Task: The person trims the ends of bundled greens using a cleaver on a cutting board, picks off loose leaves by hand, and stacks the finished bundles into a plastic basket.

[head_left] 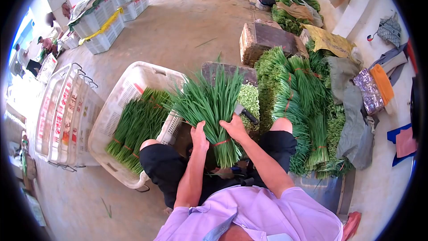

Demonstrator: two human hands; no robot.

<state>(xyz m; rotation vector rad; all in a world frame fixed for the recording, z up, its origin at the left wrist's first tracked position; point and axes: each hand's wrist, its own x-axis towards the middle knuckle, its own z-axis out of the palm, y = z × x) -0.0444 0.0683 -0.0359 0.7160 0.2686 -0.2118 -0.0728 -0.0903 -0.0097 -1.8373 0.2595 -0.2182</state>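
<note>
A thick bunch of long green stalks (211, 102) is held upright between my hands over my lap, with a red band round its lower part. On its left side, my left hand (199, 135) is wrapped against the stalks. My right hand (234, 127) grips the other side, thumb across the front. Just right of it lies a knife (249, 116) with a dark handle, beside a heap of cut pale green pieces (248, 100). To the left, banded green bunches (140, 122) lie in a white plastic basket (117, 90).
Large piles of banded greens (312, 107) lie to my right beside grey cloth (356, 127). A worn box (267, 42) stands ahead. Stacked white crates (67, 116) are at the left, more crates (100, 22) farther back. Other people (47, 44) sit at the far left.
</note>
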